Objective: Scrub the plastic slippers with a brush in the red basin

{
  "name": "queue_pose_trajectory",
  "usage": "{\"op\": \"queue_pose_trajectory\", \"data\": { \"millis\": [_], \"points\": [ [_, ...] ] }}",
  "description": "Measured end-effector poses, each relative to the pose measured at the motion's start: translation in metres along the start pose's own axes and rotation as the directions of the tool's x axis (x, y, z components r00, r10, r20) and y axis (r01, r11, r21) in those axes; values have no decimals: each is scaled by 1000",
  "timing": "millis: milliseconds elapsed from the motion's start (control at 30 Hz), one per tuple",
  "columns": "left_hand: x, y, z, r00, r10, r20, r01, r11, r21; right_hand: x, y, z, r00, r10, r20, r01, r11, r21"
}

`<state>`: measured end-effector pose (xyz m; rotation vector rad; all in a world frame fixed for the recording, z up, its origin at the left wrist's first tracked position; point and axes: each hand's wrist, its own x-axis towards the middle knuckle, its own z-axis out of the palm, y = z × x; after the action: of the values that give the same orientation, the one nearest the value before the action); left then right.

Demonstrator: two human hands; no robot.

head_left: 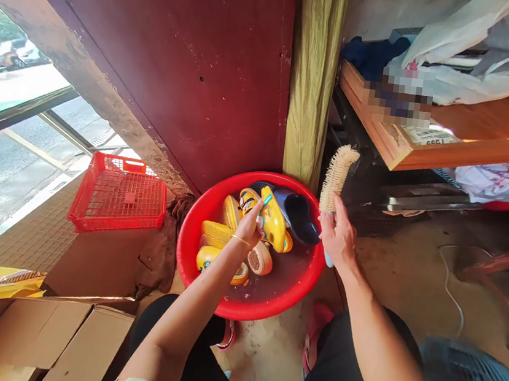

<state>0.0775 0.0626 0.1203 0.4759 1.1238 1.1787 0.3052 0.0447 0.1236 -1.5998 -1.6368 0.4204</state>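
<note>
My left hand (251, 226) grips a yellow slipper (273, 220) with teal marks, holding it above a red basin (187, 269). Raised at the basin's right rim, my right hand (339, 238) is closed round the handle of a scrub brush (337, 176) with pale bristles pointing up. Murky water (288, 275) lies in the basin. Several more yellow slippers (217, 233) are heaped in it, along with a beige one (259, 259) showing its perforated surface. A dark blue shoe or boot (300, 218) leans against the back right of the rim.
A red plastic crate (119, 195) sits to the left, above cardboard boxes (32, 336). Behind the basin stand a dark red door (181, 70) and a yellowish post (313, 80). A wooden shelf (482, 153) juts out at right; a blue fan (468, 377) is at lower right.
</note>
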Motion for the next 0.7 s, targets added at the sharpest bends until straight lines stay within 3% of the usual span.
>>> {"op": "queue_pose_trajectory", "data": {
  "millis": [100, 200, 300, 367, 400, 433, 467, 533, 600, 633, 700],
  "points": [
    [12, -1, 22, 997, 76, -8, -75, 994, 82, 0, 7, 0, 990, -36, 134, 45, 997, -60],
    [10, -7, 25, 983, 111, 146, -125, 988, 93, 1, 12, 3, 949, -52, 311, 109, 980, -166],
    [4, -6, -1, 969, 156, 191, -177, 979, 96, 2, 16, 7, 933, 19, 358, 109, 937, -332],
    [0, 0, -35, 968, 203, 146, -238, 928, 285, 2, 14, 8, 934, 96, 343, 69, 896, -440],
    [-3, 3, -55, 968, 224, 112, -251, 847, 469, 2, 12, 9, 937, 126, 325, 46, 879, -475],
    [-7, 6, -75, 969, 240, 58, -213, 696, 685, 2, 8, 8, 944, 142, 298, 26, 868, -496],
    [-12, 7, -94, 976, 219, 19, -127, 489, 863, 1, 3, 8, 955, 136, 263, 15, 864, -504],
    [-24, 3, -126, 975, 215, -55, -31, 376, 926, -3, -9, 7, 980, 60, 191, 41, 874, -485],
    [-35, -9, -144, 972, 220, -78, 7, 305, 952, -11, -22, 10, 985, -60, 162, 125, 894, -431],
    [-38, -17, -148, 969, 232, -84, 27, 235, 972, -17, -29, 14, 976, -120, 181, 184, 900, -395],
    [-41, -31, -153, 962, 260, -81, 83, 3, 997, -30, -38, 25, 925, -221, 308, 320, 892, -319]
  ]
}}
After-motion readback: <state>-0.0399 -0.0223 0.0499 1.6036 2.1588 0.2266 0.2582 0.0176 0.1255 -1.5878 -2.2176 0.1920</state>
